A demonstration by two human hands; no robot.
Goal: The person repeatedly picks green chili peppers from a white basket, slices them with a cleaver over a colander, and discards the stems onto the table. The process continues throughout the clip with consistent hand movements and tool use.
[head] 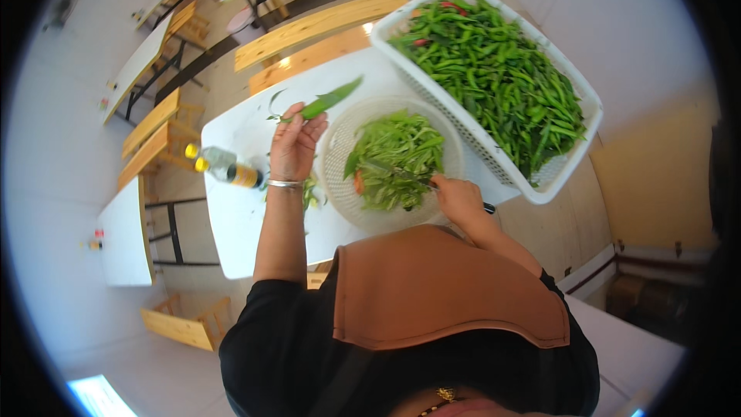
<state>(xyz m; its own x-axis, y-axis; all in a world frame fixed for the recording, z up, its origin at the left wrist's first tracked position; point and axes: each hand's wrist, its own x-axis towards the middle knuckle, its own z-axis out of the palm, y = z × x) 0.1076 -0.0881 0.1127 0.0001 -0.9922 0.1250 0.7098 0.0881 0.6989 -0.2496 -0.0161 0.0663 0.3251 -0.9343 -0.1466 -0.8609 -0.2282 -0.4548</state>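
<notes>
A green chili pepper (333,99) with its stem and some leaf is held up in the fingers of my left hand (298,142), left of a round white plastic colander (336,176). My right hand (460,197) grips a knife by its dark handle (489,208), the blade reaching over cut green peppers (399,150) heaped in the colander. An orange-red piece (359,182) lies among them. Behind and to the right, a large white plastic basket (590,104) holds a pile of whole green peppers (492,75) with a few red ones.
Two yellow-capped bottles, one clear (217,157) and one dark (243,175), lean leftward in view on the white table (231,231). Green scraps (311,190) lie near my left wrist. Wooden benches (318,26) and more white tables (136,63) stand beyond.
</notes>
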